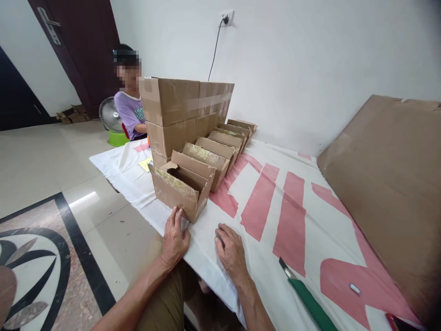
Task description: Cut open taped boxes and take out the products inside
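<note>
Boxes: row of small cartons (220, 145) stands folded | nearest carton (181, 186) unsealed, flaps up | left hand (174, 239) flat, fingers released, touching it | right hand (231, 250) loosely curled, empty, beside it | knife (305, 294) untouched, right of carton

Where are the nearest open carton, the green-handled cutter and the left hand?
nearest open carton (172, 191), head view, front wall.
green-handled cutter (310, 303), head view, handle.
left hand (174, 239), head view, back of hand.
</note>
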Action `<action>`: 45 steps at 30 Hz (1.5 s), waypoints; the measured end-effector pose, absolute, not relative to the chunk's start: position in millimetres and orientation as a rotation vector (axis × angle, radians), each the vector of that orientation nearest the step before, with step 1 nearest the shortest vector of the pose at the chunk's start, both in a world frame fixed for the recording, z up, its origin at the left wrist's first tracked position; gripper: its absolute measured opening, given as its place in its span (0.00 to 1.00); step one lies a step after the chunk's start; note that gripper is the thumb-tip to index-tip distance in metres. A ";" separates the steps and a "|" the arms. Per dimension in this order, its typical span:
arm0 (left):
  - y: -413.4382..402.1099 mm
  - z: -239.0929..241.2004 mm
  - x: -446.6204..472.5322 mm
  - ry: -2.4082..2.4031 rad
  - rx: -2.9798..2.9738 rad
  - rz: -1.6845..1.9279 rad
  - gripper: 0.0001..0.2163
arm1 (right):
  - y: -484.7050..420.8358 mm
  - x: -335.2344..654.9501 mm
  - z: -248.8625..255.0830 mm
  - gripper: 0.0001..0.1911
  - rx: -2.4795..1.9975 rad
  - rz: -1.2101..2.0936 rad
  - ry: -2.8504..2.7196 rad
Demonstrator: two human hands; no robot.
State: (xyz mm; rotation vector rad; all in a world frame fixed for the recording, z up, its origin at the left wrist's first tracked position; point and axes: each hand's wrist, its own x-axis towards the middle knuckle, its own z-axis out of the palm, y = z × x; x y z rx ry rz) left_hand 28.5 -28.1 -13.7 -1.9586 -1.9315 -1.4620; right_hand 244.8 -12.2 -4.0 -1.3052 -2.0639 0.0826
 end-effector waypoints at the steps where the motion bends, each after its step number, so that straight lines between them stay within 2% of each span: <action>1: -28.3 -13.9 28.5 -1.932 -1.960 -1.460 0.35 | -12.4 244.8 -3.7 0.16 -1.308 0.086 -2.063; 18: -29.2 -10.3 29.4 -1.965 -1.986 -1.473 0.36 | -12.6 244.4 -2.6 0.12 -1.309 0.181 -2.017; 30: -29.4 -9.5 30.4 -1.996 -2.004 -1.486 0.37 | -8.3 248.6 -6.3 0.12 -1.293 0.118 -2.046; 41: -28.8 -7.3 31.9 -2.018 -2.000 -1.505 0.38 | -11.3 255.3 10.4 0.14 -1.359 0.247 -2.117; 45: -28.3 -9.7 32.2 -2.013 -1.993 -1.508 0.38 | -32.5 293.0 21.8 0.15 -1.350 0.102 -2.165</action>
